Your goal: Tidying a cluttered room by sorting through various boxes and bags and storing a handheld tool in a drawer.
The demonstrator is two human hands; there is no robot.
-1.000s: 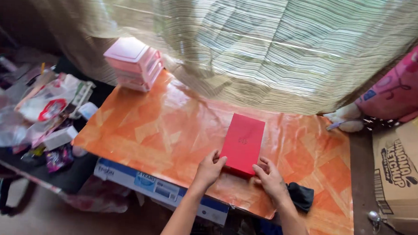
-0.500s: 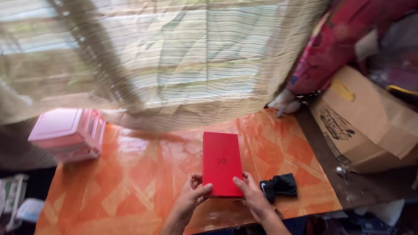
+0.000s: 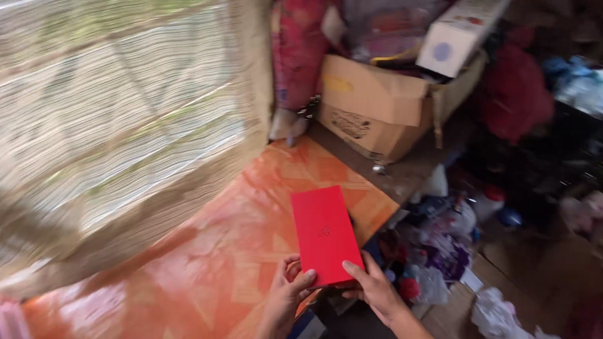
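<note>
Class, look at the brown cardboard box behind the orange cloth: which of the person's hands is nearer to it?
Right. The right hand grips the red box on the side toward the cardboard box; the left hand holds the far side.

Both forearms enter from the bottom edge of the head view and converge toward the centre. The left hand is raised with the wrist slightly bent; its fingers curl upward and the thumb lies forward — closed in a pinch grip at the left near corner of what it holds. The right hand sits just beside it, palm turned inward, thumb extended up along the top face and fingers wrapped beneath — closed in a matching grip at the right near corner. The two hands are near each other, not touching. Both arms are bare.
</note>
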